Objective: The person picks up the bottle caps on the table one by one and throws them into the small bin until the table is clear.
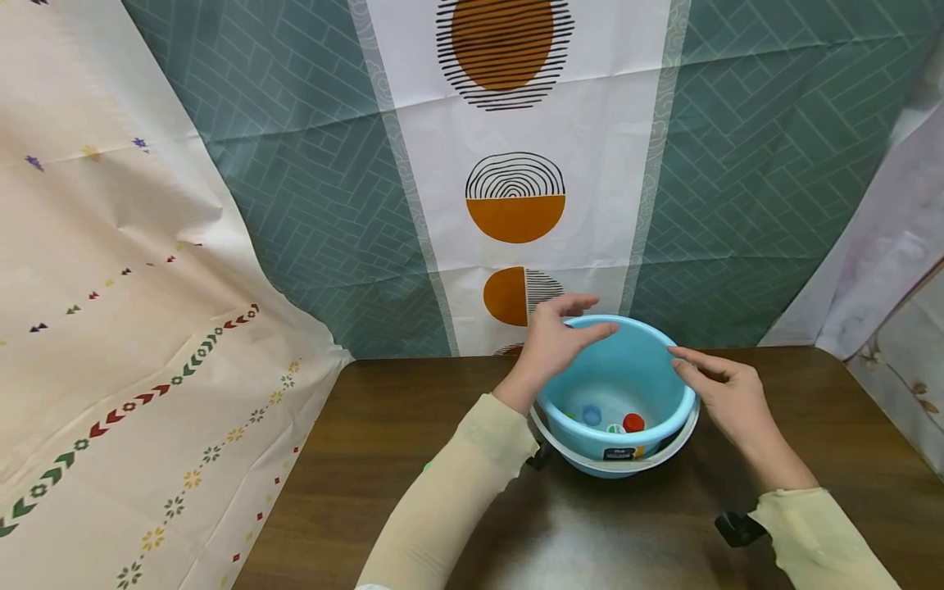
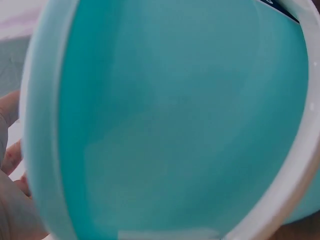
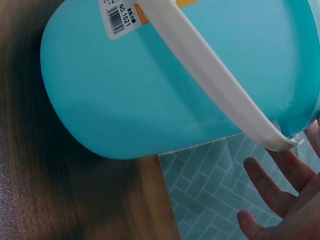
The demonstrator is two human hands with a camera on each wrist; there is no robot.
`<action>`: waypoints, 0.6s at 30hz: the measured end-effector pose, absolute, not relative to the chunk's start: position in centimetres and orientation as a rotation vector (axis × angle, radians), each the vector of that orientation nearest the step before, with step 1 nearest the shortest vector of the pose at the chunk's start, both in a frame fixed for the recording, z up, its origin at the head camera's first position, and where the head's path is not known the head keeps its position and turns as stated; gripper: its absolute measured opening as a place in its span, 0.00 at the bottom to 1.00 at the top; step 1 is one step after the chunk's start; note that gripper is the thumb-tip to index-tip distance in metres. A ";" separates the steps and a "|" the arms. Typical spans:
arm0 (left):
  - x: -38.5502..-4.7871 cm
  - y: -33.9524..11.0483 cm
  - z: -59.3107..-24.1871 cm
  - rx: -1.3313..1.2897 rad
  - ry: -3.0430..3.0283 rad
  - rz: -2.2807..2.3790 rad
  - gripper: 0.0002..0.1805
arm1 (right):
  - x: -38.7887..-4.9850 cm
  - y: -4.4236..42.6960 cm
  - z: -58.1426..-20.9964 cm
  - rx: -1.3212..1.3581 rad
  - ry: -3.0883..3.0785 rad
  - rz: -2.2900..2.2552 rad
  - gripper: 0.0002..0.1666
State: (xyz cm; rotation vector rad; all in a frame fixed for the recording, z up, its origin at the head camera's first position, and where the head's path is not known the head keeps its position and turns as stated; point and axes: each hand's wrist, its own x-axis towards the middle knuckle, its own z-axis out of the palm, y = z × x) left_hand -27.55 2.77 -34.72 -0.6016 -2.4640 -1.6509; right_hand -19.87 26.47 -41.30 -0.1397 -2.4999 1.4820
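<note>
A light-blue plastic bucket point(image 1: 619, 369) stands on the table, its white handle point(image 1: 649, 461) lowered round the near side. Inside lie a small red round piece point(image 1: 633, 423), a blue one point(image 1: 592, 415) and a white-and-green one point(image 1: 615, 428). My left hand point(image 1: 555, 342) is over the far left rim, thumb and fingers apart, holding nothing. At the right rim is my right hand point(image 1: 726, 393), its thumb and forefinger tips close to the edge. In the right wrist view its fingers point(image 3: 270, 187) spread loosely by the handle's end; whether they touch it is unclear.
The brown wooden table point(image 1: 413, 426) extends on both sides of the bucket. Behind it hangs a green-and-white patterned cloth point(image 1: 317, 205), close to the bucket's far side. A cream embroidered cloth point(image 1: 133, 344) hangs at the left, a pale one point(image 1: 900, 328) at the right.
</note>
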 end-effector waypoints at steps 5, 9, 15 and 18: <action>-27.1 1.5 -34.8 -0.596 -2.448 -1.636 0.24 | -19.8 26.4 -41.4 -0.137 -2.501 1.488 0.28; -26.5 -0.2 -35.4 -0.578 -2.441 -1.653 0.23 | -19.8 26.4 -41.5 -0.140 -2.504 1.494 0.28; -25.6 -3.2 -36.8 -0.514 -2.407 -1.687 0.23 | -19.9 26.6 -41.7 -0.136 -2.501 1.477 0.28; -25.3 -4.8 -37.1 -0.463 -2.377 -1.698 0.22 | -19.9 26.7 -41.7 -0.147 -2.502 1.474 0.28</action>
